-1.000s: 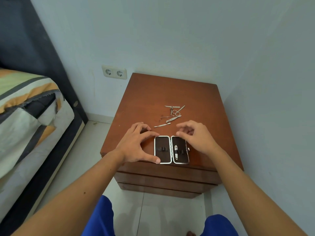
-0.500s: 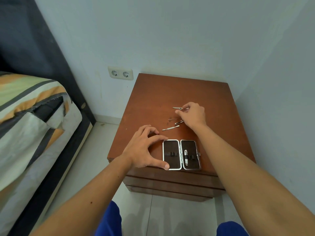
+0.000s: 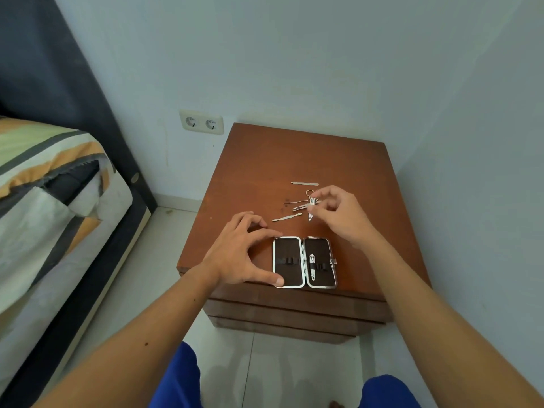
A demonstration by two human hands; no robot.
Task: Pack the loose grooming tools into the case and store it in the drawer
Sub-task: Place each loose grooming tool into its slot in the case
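Nail clipper [image 3: 311, 208] now lifted off pile by right hand [image 3: 341, 219]; left hand [image 3: 241, 254] still steadying case [image 3: 304, 262]

Right hand [image 3: 338, 214] pinching nail clipper [image 3: 311, 208], left hand [image 3: 241, 254] steadying open case [image 3: 304, 262]

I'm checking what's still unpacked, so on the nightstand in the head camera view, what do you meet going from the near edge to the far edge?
Open case with one tool strapped in → loose slim tool → small clipper pinched in the right hand → nail file, farthest. The crossed tools beside the clipper overlap, so I left them out.
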